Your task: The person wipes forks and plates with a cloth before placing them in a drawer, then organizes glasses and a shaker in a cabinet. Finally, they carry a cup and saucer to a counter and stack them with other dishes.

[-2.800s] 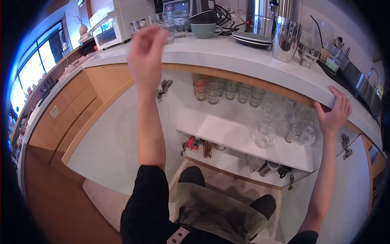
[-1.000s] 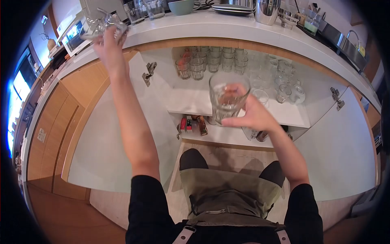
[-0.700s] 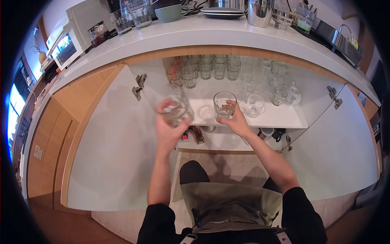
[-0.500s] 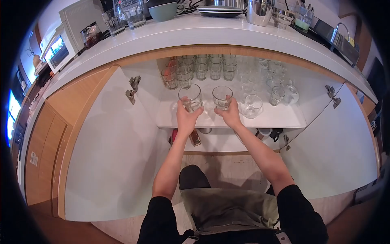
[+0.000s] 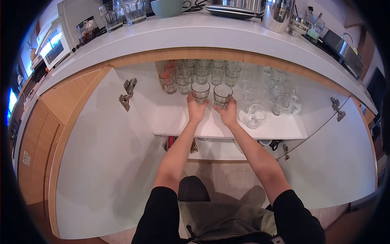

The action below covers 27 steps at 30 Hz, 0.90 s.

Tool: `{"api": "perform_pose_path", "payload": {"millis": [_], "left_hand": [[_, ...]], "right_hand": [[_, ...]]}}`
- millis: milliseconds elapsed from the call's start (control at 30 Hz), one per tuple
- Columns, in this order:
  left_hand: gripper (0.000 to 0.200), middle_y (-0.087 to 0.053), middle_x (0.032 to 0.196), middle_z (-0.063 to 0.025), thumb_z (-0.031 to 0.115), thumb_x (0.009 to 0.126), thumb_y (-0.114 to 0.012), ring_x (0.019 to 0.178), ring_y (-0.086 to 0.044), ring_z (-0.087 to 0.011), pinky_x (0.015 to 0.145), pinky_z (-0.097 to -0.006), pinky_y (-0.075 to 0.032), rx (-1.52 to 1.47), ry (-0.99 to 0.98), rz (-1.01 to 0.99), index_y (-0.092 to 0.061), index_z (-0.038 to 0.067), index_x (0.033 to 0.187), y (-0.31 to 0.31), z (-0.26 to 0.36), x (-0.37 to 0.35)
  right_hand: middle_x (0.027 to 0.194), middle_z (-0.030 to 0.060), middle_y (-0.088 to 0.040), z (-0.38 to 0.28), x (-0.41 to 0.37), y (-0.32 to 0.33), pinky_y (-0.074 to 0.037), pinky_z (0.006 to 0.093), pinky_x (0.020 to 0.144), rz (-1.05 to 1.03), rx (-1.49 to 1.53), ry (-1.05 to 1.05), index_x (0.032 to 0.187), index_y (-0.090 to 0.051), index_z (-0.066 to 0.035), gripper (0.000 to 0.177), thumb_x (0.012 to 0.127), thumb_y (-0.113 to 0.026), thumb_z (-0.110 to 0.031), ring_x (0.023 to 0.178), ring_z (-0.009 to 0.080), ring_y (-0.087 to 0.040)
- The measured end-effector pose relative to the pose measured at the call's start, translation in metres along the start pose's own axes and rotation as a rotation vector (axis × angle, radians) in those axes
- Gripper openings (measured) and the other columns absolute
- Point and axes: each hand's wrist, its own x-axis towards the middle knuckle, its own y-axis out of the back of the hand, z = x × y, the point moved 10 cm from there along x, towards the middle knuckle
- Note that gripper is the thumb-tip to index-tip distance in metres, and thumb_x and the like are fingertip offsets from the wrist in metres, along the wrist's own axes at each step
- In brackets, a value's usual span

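The bench (image 5: 195, 35) spans the cabinet (image 5: 140, 87). The shelf (image 5: 172, 122) carries glass rows (image 5: 184, 79), far left. The left hand (image 5: 196, 110), nearer these rows, grips the left glass (image 5: 200, 91) between its fingers; the right hand (image 5: 227, 114) likewise grips the right glass (image 5: 223, 94). Both held glasses lie beyond the palms, side by side, roughly upright. Base contact is indeterminable.
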Motion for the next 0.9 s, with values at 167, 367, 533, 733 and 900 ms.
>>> {"api": "perform_pose_path", "payload": {"millis": [167,367,533,733,900], "left_hand": [[0.071,-0.056,0.119,-0.0247,0.026,0.074,-0.088,0.107,-0.058,-0.0379,0.095,-0.0426,-0.047,-0.039,-0.109,0.007,-0.052,-0.006,0.126,-0.018,-0.020,0.014],[0.087,-0.048,0.121,-0.0232,0.029,0.072,-0.090,0.106,-0.052,-0.0408,0.097,-0.0422,-0.045,0.145,-0.045,0.062,-0.044,-0.005,0.138,-0.021,-0.028,0.022],[0.064,-0.054,0.106,-0.0186,0.025,0.070,-0.092,0.095,-0.055,-0.0335,0.087,-0.0419,-0.047,0.111,0.022,0.145,-0.051,-0.001,0.110,-0.013,-0.019,0.025],[0.044,-0.060,0.077,-0.0116,0.015,0.075,-0.088,0.070,-0.058,-0.0274,0.069,-0.0393,-0.050,0.104,0.096,0.032,-0.049,0.002,0.093,-0.026,-0.033,0.031],[0.025,-0.066,0.076,-0.0128,0.009,0.081,-0.080,0.069,-0.064,-0.0263,0.069,-0.0370,-0.052,0.120,0.035,0.041,-0.058,0.001,0.090,-0.028,-0.034,0.030]], "right_hand": [[0.122,0.0274,-0.055,0.024,0.017,-0.014,-0.047,0.0439,0.094,-0.009,0.221,-0.133,0.120,-0.044,0.005,0.073,0.071,-0.090,-0.023,0.113,0.0400,-0.058],[0.114,0.0220,-0.051,0.034,0.028,-0.015,-0.046,0.0444,0.087,0.064,0.024,-0.159,0.108,-0.044,0.000,0.067,0.072,-0.091,-0.032,0.099,0.0394,-0.055],[0.107,0.0177,-0.048,0.045,0.039,-0.025,-0.046,0.0428,0.080,0.136,-0.104,-0.045,0.106,-0.046,-0.001,0.065,0.074,-0.089,-0.037,0.088,0.0347,-0.053],[0.103,0.0144,-0.053,0.046,0.045,-0.029,-0.051,0.0376,0.070,0.107,-0.056,-0.064,0.105,-0.050,0.000,0.055,0.079,-0.086,-0.032,0.075,0.0250,-0.060],[0.102,0.0140,-0.058,0.041,0.041,-0.032,-0.054,0.0368,0.071,0.070,0.079,-0.041,0.109,-0.054,0.001,0.038,0.087,-0.078,-0.019,0.076,0.0247,-0.067]]}}
